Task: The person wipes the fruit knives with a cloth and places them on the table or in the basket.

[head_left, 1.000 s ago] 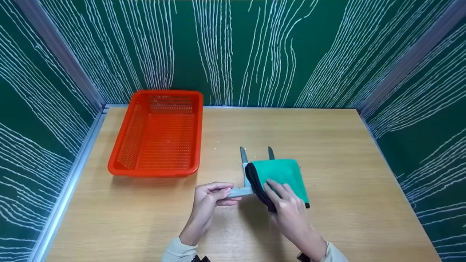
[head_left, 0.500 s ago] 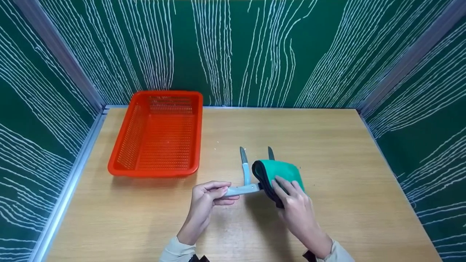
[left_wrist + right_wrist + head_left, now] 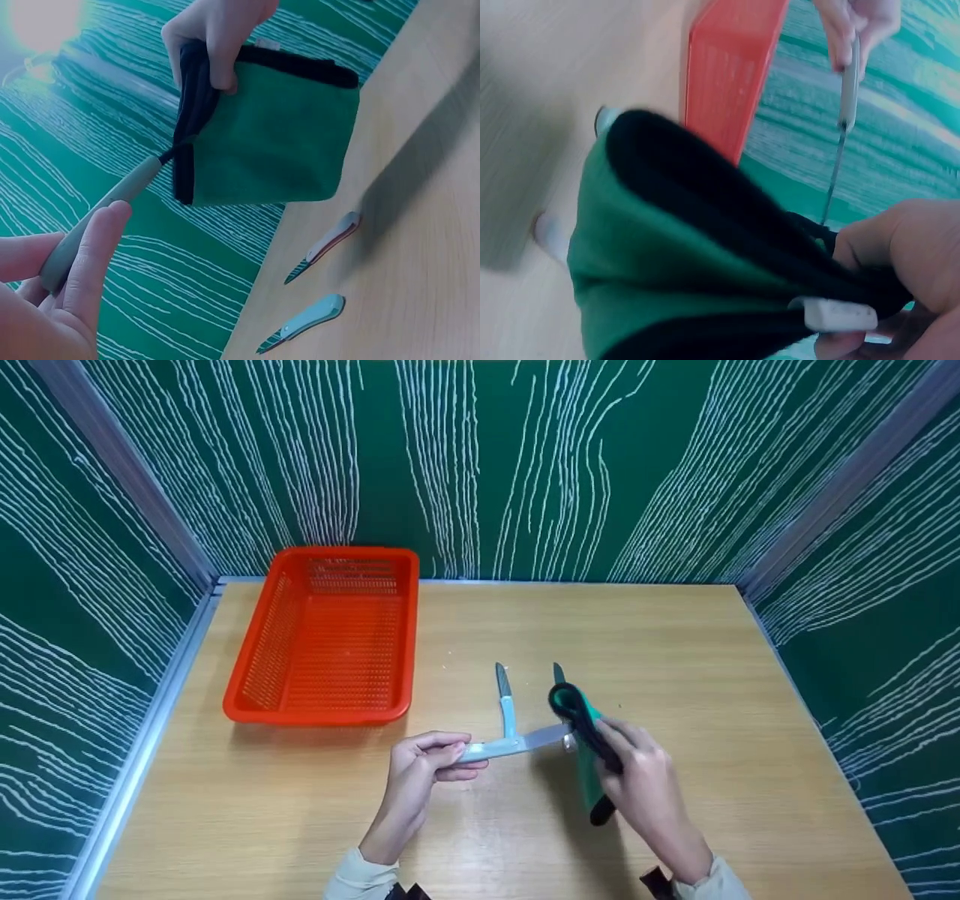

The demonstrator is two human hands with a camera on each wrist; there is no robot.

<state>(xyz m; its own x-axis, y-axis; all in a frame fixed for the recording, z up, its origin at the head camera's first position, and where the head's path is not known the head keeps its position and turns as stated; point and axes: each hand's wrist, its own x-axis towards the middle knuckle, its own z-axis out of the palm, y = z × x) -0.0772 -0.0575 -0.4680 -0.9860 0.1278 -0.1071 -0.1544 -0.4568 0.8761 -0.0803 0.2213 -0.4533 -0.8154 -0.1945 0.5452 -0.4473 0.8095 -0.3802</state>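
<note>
Looks like the blade-wiping step: left grip pinches the held knife by its handle, right grip clamps the folded green cloth by its dark trim. Held knife is up off the desk, roughly level, blade pointing at the person's right, tip end meeting the cloth edge. Can't tell if the tip is pinched in the fold or just touching. Next move, my read: any further pass wants cloth wrapped over the spine, drawn handle to tip, fingers behind several layers; cutting edge is the hazard, and right wrist view puts the tip close to the right fingers. Edges/room: left loose knife lies under the held handle's line, blade pointing away from the person; height gap not readable, so lift before swinging. Right loose knife is partly behind the cloth in head view, same heading; don't drag the cloth down across it. Most room is on the right, desk running well out to the green wall. Red basket sits far left near the back wall, well apart from both hands; raised rim needs clearing on any reach in.
</note>
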